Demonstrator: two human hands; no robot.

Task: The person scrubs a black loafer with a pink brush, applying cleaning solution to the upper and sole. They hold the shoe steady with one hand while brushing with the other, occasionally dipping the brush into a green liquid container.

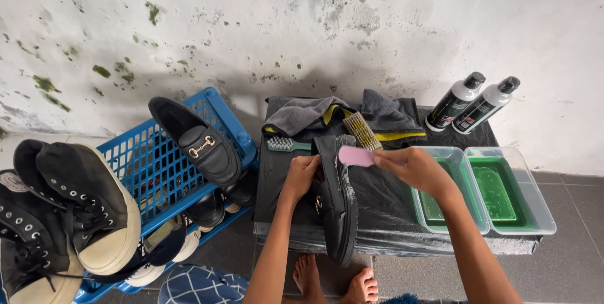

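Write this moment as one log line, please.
left hand: steadies black loafer | right hand: holds pink brush at shoe | nearby: two green-liquid tubs, two bottles

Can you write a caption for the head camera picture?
Left hand steadies a black loafer while right hand holds a pink brush.

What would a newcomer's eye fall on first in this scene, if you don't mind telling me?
First, the two hands at the centre: the left hand steadies a black loafer on the black-covered table, while the right hand holds a pink brush over it. To the right sit two clear tubs of green liquid, with two bottles against the stained wall. On the left, a blue crate holds more shoes.
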